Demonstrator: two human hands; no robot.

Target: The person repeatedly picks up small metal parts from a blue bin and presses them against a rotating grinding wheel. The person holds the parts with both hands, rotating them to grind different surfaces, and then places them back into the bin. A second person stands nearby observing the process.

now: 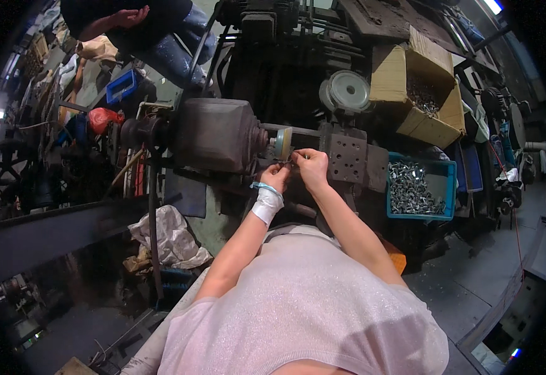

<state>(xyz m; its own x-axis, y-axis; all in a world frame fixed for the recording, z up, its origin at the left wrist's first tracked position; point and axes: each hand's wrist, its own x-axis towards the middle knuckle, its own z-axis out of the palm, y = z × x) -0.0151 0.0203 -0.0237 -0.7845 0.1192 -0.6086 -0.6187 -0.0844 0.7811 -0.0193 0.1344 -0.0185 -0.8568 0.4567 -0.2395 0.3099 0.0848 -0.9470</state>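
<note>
Both my hands are raised together at a round polishing wheel (pixel 283 143) with a pale, yellowish rim, mounted on the shaft of a dark grinding machine (pixel 215 134). Just below the wheel, my left hand (pixel 277 175) is closed in a pinch; a white wrap and a light blue band circle its wrist. My right hand (pixel 311 167) pinches beside the wheel's right edge, its fingertips close to those of the left. Whatever sits between the fingers is too small to make out. I cannot tell whether it touches the wheel.
Right of my arms stands a teal crate (pixel 420 187) of small shiny metal parts. Behind it, an open cardboard box (pixel 418 90) holds more small parts. A round metal disc (pixel 348 91) sits beyond the wheel. Another person (pixel 160 44) stands at the far left, near a blue bin (pixel 121 87).
</note>
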